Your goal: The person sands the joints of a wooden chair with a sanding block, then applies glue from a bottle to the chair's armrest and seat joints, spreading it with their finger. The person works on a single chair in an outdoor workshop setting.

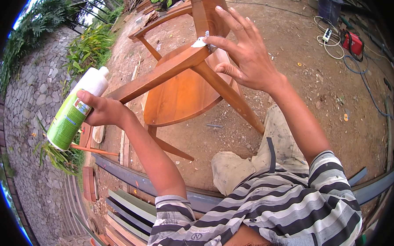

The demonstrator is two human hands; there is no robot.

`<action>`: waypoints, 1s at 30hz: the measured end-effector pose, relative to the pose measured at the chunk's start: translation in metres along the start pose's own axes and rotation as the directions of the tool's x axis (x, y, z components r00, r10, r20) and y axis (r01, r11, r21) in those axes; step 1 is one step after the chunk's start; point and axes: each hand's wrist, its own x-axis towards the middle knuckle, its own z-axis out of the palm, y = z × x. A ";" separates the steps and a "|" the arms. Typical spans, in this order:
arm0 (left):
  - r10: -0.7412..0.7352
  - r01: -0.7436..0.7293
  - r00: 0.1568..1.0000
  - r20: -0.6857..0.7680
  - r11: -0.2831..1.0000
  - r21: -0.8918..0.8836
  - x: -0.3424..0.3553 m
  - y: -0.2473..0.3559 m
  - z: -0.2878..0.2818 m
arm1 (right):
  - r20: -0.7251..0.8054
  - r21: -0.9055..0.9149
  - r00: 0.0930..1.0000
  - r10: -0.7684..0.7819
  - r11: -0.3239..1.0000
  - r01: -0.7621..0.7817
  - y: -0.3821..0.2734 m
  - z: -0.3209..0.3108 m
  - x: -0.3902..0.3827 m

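Observation:
A brown wooden armchair (178,99) stands in front of me, its near armrest running from the backrest toward the left. My left hand (102,110) is wrapped round a green and white plastic bottle (69,122), tilted with its white nozzle up and to the right, beside the armrest's front end. Where the armrest meets the backrest lies a dab of white paste (198,42). My right hand (246,50) is over that joint with fingers spread, the index fingertip touching or just beside the paste. White also shows near that fingertip.
Metal bars and wooden slats (130,214) lie at the lower left. A grey stone-paved path (38,116) runs down the left, edged by green plants (88,51). At the upper right are a red machine (352,43), a dark bucket (329,7), a white power strip (327,33) and loose cables.

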 end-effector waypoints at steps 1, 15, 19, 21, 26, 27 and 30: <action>0.001 -0.001 1.000 0.000 1.000 0.005 0.001 0.000 0.000 | -0.003 0.010 1.000 -0.003 1.000 0.003 0.000 0.000 -0.001; -0.023 0.023 1.000 -0.001 0.999 0.033 0.000 -0.002 0.004 | 0.022 0.046 0.983 0.185 0.982 -0.186 -0.019 0.035 -0.038; -0.018 0.018 1.000 -0.007 1.000 0.019 0.000 -0.002 0.006 | 0.045 0.050 0.978 0.206 0.977 -0.208 -0.019 0.043 -0.048; -0.002 0.002 1.000 -0.005 1.000 0.014 0.002 -0.005 0.005 | 0.056 0.047 0.974 0.220 0.974 -0.222 -0.018 0.045 -0.052; 0.024 -0.024 1.000 -0.007 1.000 0.011 0.002 -0.006 0.009 | 0.031 0.099 0.965 0.259 0.960 -0.260 -0.019 0.042 -0.055; 0.030 -0.030 1.000 -0.004 0.999 0.016 0.002 -0.006 0.008 | 0.036 0.099 0.969 0.246 0.964 -0.248 -0.022 0.041 -0.053; 0.021 -0.021 1.000 0.003 0.999 0.039 0.004 -0.006 0.006 | 0.041 0.105 0.974 0.223 0.968 -0.227 -0.030 0.039 -0.042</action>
